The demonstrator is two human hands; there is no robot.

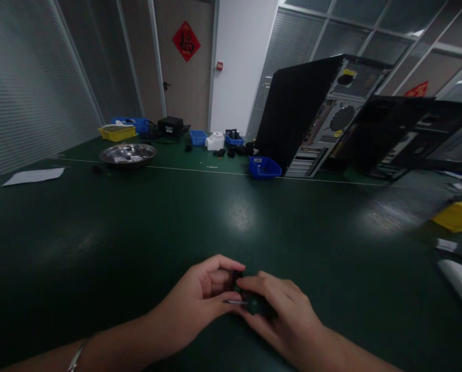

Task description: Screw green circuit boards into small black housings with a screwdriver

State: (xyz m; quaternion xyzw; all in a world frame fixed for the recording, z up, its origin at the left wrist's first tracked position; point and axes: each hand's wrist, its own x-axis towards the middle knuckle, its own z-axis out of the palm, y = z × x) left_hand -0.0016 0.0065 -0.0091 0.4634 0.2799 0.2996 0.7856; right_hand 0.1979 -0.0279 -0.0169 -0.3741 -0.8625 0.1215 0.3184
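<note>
My left hand [197, 297] is curled near the front of the green table, thumb and fingers closed on a small dark part [236, 278]. What kind of part it is cannot be made out. Against it from the right comes my right hand [288, 315], its fingertips on the same dark part. A screwdriver [254, 305] with a dark green handle lies in the right hand's grip. Its thin metal shaft points left, across my left thumb. Most of the handle is hidden in the right palm.
Across the green table [157, 222] stand a metal bowl [128, 161], a yellow bin [117, 133], a blue bin [265, 168] and a white device [215, 141]. Black computer towers [300, 103] fill the back right. Paper [34, 176] lies left; another yellow bin [457, 216] is right.
</note>
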